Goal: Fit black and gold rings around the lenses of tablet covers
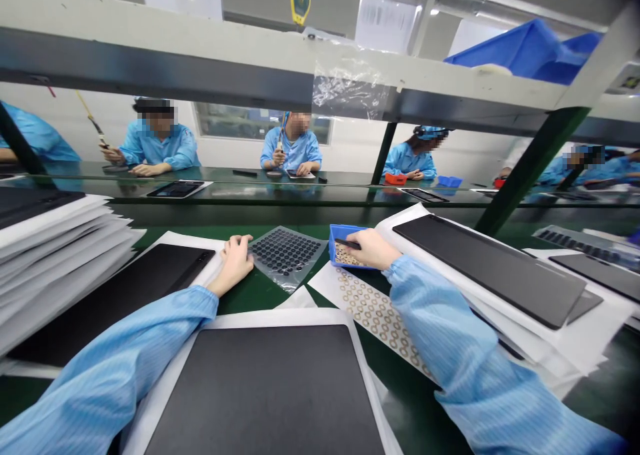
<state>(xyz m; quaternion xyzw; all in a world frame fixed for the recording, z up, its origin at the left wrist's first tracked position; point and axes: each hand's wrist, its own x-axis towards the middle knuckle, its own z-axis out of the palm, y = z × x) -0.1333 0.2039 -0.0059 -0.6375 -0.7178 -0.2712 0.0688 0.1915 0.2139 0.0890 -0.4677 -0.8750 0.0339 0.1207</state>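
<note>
My left hand has its fingers bent together at the left corner of a clear sheet of black round pads. Whatever its fingertips pinch, if anything, is hidden. In my right hand is a slim black tool, its tip over a small blue tray of tiny tan rings. Below that tray, partly under my right sleeve, lies a white sheet of tan ring stickers. Close in front of me a flat dark panel rests on white sheeting.
At left, a tall stack of white sheets with dark panels stands beside another dark panel. More dark panels lie on white sheets at right. A shelf crosses overhead on green posts. Several co-workers sit at the far bench.
</note>
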